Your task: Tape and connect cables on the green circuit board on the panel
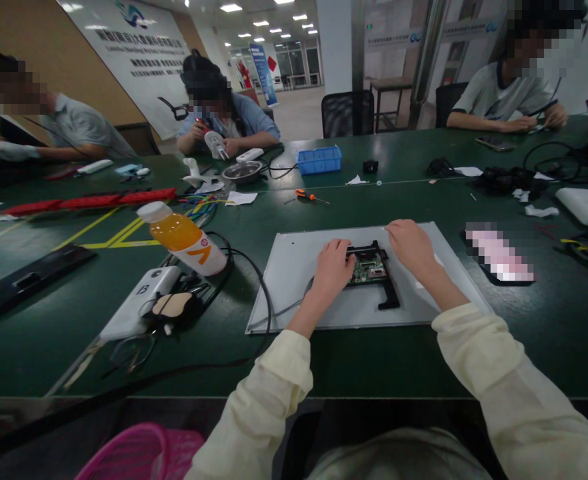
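A green circuit board [369,269] in a black plastic frame [389,293] lies on a white panel [294,267] in front of me. My left hand [333,267] is closed around the left end of the board and its frame, with fingers bent over the edge. Above and right of the board is my right hand [411,247], with its fingers pressed together near the panel's far edge. Whatever those fingertips may pinch is too small or hidden to tell. A grey cable [289,307] runs across the panel toward my left wrist.
An orange drink bottle [187,238], a white power bank [141,303] and black cables stand left of the panel. A phone [499,253] lies to the right. Farther back are an orange-handled screwdriver [310,196] and a blue basket [319,161]. Several people sit around the table.
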`<state>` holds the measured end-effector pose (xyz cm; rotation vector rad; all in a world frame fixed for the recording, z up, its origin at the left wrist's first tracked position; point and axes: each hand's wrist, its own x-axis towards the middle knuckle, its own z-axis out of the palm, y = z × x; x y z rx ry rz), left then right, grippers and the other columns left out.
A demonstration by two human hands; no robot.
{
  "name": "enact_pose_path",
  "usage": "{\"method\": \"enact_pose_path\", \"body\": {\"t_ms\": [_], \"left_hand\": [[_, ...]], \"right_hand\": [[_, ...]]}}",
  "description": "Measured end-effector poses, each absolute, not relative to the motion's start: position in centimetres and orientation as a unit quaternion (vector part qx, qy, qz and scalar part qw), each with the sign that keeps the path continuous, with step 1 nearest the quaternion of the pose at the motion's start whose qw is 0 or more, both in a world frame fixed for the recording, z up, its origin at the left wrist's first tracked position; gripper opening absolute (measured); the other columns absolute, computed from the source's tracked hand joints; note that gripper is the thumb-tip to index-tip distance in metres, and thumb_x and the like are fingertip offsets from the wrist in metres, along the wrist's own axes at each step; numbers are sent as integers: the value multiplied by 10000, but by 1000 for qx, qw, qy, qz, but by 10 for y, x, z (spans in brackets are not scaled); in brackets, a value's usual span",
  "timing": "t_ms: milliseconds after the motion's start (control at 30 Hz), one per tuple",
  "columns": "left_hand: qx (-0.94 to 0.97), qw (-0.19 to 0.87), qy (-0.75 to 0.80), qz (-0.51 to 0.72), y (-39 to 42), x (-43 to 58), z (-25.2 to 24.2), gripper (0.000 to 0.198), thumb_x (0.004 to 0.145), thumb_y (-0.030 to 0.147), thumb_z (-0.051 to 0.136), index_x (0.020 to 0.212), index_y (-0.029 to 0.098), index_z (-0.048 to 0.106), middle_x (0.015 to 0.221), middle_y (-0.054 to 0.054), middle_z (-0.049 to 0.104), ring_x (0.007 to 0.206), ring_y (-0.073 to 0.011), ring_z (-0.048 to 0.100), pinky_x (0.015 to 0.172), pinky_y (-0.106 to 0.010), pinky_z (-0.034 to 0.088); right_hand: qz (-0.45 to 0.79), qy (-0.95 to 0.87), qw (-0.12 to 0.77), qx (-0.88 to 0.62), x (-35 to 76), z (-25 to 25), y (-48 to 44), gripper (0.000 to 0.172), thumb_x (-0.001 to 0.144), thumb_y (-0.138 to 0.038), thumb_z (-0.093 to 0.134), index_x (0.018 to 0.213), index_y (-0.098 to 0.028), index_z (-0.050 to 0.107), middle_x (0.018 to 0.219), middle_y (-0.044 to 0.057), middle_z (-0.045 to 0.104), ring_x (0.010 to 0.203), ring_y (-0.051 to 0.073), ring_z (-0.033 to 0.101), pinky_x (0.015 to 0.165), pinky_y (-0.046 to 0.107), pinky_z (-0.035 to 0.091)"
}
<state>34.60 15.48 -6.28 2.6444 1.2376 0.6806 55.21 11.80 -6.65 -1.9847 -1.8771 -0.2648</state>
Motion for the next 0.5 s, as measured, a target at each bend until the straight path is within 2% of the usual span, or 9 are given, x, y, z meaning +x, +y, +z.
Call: {"method": "enact_pose_path", "body": {"t_ms": [133, 267, 333, 400, 433, 500], "left_hand": [[882, 42, 417, 214, 145, 346, -52, 293, 893, 179, 458, 1177, 157, 524, 1199, -121, 540, 1133, -246, 501, 979, -433, 415], [903, 81, 364, 214, 99, 336, -23, 299, 888, 187, 474, 1181, 168, 533, 1269, -120, 507, 1245, -258, 432, 1044, -454, 376], [908, 156, 321, 219, 64, 318, -5, 296, 908, 211, 450, 1191, 189, 536, 1305, -108, 498, 1297, -237, 397, 1087, -449, 345], [906, 273, 261, 192, 28, 287, 7, 331, 925, 241, 434, 1244, 223, 520, 1339, -97, 503, 1275, -206, 442, 1069, -407, 385], [903, 341, 212, 156, 12, 265, 9, 328, 922, 252, 449, 1238, 237, 536, 1300, -89, 550, 1223, -195, 500, 1033, -373, 426], [877, 462, 93, 88, -15, 212, 6, 300, 897, 261, 489, 1174, 239, 602, 1081, -76, 681, 1021, -178, 631, 904, -299, 506]], "right_hand": [[-60, -659, 144, -736, 564, -83, 114, 364, 862, -87, 404, 1109, -133, 668, 1159, 122, 644, 1077, 251, 532, 902, 349, 403], [-77, -659, 159, -731, 565, -94, 113, 327, 864, -136, 418, 1068, -128, 674, 1144, 130, 643, 1084, 260, 526, 910, 365, 401], [-92, -662, 176, -723, 564, -96, 112, 316, 868, -156, 416, 1041, -123, 678, 1142, 141, 638, 1093, 270, 518, 919, 383, 400], [-102, -663, 191, -716, 564, -97, 112, 318, 868, -164, 412, 1033, -119, 680, 1151, 147, 631, 1106, 278, 508, 926, 401, 399], [-105, -664, 198, -713, 564, -97, 112, 319, 867, -166, 412, 1033, -118, 680, 1155, 148, 628, 1112, 280, 503, 929, 406, 399], [-109, -664, 212, -708, 565, -98, 111, 319, 863, -170, 415, 1032, -120, 681, 1160, 145, 624, 1118, 281, 497, 934, 413, 398]]}}
